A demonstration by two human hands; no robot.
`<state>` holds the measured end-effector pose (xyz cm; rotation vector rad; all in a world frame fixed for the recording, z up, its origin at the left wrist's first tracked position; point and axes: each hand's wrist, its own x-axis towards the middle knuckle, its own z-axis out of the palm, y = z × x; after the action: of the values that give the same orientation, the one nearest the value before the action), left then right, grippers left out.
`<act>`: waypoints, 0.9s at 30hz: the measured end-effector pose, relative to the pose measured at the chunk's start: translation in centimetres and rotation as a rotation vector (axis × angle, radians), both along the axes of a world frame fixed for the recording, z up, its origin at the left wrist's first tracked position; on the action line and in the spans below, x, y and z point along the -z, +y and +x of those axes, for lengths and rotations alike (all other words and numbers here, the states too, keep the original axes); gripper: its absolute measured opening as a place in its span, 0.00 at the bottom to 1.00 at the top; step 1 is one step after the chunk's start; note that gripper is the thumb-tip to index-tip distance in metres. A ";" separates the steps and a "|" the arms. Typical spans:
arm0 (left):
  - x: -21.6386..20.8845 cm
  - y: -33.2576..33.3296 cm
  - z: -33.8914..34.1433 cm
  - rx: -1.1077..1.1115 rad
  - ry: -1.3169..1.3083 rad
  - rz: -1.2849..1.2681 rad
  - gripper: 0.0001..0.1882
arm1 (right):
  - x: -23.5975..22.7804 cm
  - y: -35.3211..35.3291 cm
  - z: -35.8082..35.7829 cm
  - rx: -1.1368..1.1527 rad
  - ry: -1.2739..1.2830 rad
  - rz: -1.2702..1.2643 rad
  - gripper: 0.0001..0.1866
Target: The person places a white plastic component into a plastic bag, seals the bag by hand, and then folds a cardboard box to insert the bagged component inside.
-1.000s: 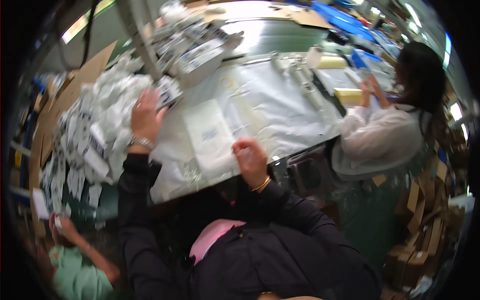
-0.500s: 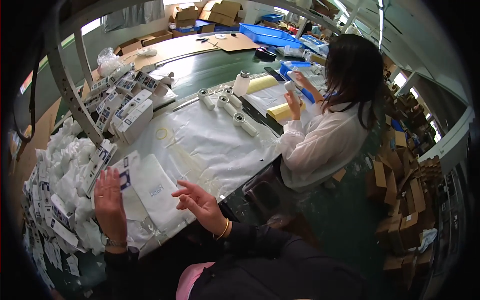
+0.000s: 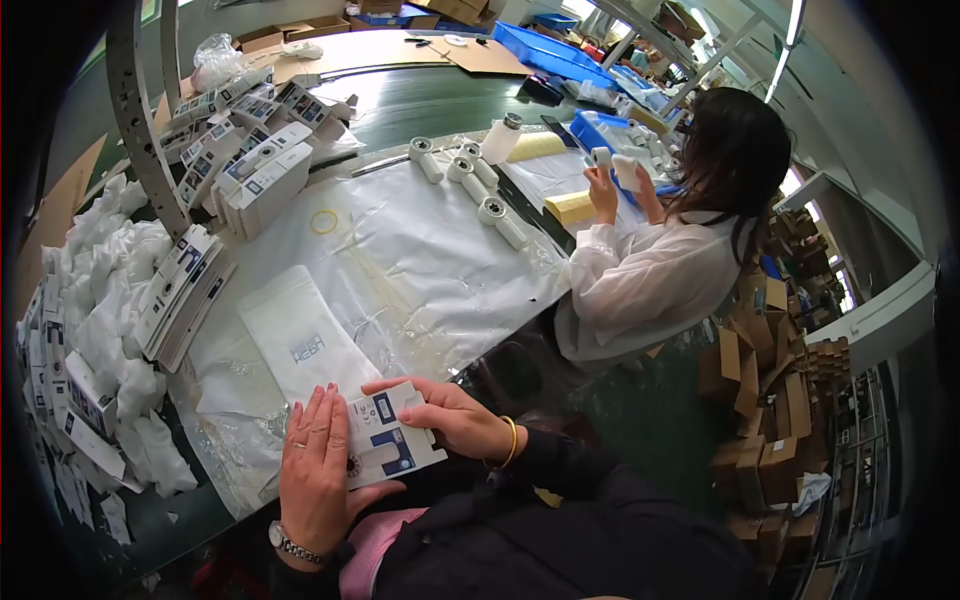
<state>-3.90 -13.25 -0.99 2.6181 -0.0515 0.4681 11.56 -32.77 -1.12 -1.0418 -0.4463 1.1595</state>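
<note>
A small flattened white-and-blue cardboard box (image 3: 385,447) is between my two hands, close to my body at the near edge of the bench. My right hand (image 3: 462,420) grips its right end, thumb on top of the printed face. Across its left end lies my left hand (image 3: 318,450), fingers straight and together, thumb along the lower edge. Just beyond my hands, a white plastic bag (image 3: 300,335) with blue print rests on the clear sheeting. To its left leans a stack of flat printed boxes (image 3: 180,300).
Crumpled white bags (image 3: 115,290) heap at the left beside a metal post (image 3: 140,120). More boxes (image 3: 265,170) stand behind. Several white handheld devices (image 3: 480,170) lie mid-bench near a bottle (image 3: 502,138). A co-worker (image 3: 640,270) at the right handles white parts.
My left hand has come right and nearer with a box from beside the stack. My right hand, open before, now grips that box. The co-worker's hands have shifted.
</note>
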 end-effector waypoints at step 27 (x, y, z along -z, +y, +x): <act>-2.1 -5.7 1.7 -0.304 -0.425 -0.135 0.41 | -0.2 -1.5 -2.7 0.241 -0.420 0.251 0.31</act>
<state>-2.24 -18.91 1.06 2.3582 0.2352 1.0875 8.82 -34.24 -0.92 -1.0835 -0.7542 0.6487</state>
